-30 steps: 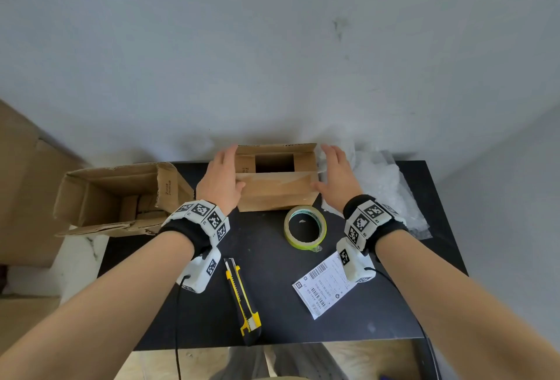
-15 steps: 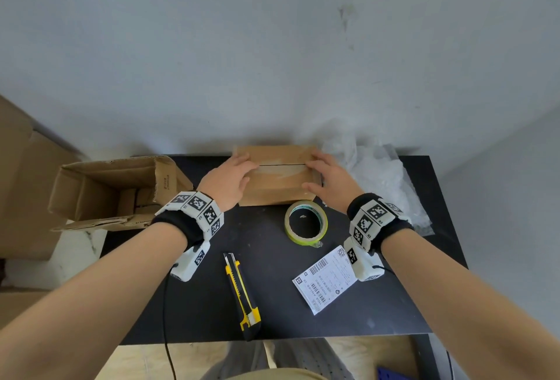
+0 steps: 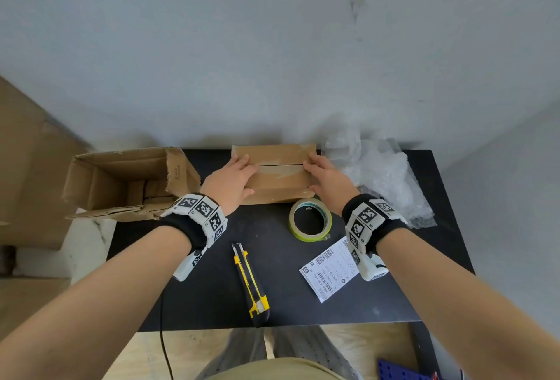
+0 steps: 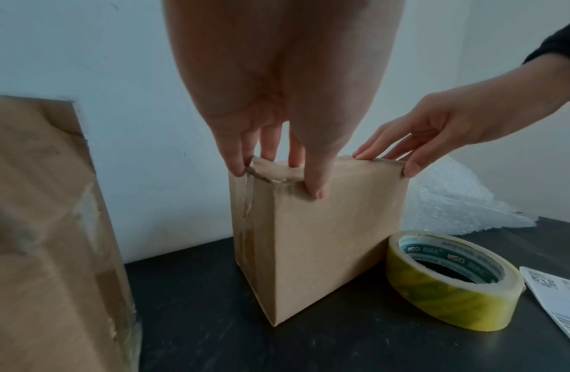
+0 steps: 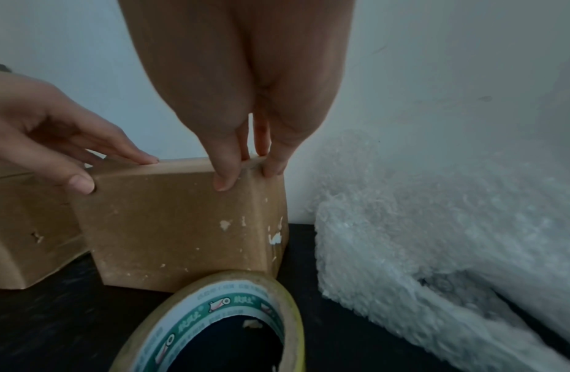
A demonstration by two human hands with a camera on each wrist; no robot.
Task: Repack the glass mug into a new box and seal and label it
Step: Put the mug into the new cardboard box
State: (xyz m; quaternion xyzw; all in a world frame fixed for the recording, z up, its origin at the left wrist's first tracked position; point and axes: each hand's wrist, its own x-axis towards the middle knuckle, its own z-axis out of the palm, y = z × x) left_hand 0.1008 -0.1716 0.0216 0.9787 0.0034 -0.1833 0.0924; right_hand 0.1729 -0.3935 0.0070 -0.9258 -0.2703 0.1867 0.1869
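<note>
Flaps of the small box (image 3: 274, 178) are folded shut, and both hands hold them down at the far edge of the table (image 3: 212, 294). The left hand (image 3: 228, 181) lies on the left end, fingers nearly straight on top, thumb down the near face; the right hand (image 3: 325, 181) mirrors it on the right end. The mug is hidden, presumably inside. Closing looks done and sealing comes next, so one hand must keep the seam down while the other fetches the tape (image 3: 309, 219) just in front. Counted: two boxes, the second an open box (image 3: 121, 182) lying to the left; one tape roll; one knife (image 3: 251, 282); one label (image 3: 330, 270); one heap of bubble wrap (image 3: 381, 173).
</note>
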